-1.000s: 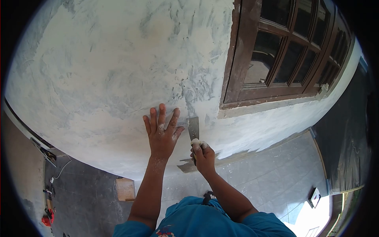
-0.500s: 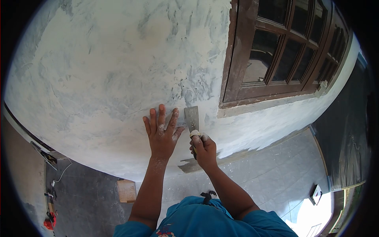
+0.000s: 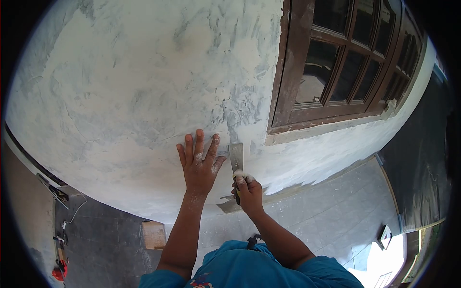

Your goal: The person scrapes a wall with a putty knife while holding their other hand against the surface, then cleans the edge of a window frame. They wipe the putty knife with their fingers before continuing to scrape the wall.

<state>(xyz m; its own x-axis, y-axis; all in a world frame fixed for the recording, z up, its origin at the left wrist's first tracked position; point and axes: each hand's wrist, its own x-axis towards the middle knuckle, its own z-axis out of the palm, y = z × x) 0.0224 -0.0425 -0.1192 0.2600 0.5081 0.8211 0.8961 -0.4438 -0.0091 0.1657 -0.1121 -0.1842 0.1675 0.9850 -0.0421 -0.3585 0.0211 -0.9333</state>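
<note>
My left hand (image 3: 199, 165) lies with spread fingers against the white, patchy wall (image 3: 129, 110); pale powder or filler dots its skin. Just right of it, my right hand (image 3: 248, 194) is closed around the handle of a putty knife (image 3: 236, 156). The knife's flat metal blade points up the wall, and whitish filler sits near where blade and handle meet. Grey streaks and rough marks show on the wall above the blade. My right fingers hide most of the handle.
A brown wooden window frame (image 3: 293, 105) with glass panes is at upper right. Grey tiles (image 3: 321, 201) cover the floor below. A cardboard piece (image 3: 153, 235) lies at lower left, near a red object (image 3: 60, 270). Dark sheeting (image 3: 418, 158) hangs at right.
My right hand and the putty knife have moved down the wall, leaving a greyish streak above the blade. My left hand stays nearly in place, fingers spread.
</note>
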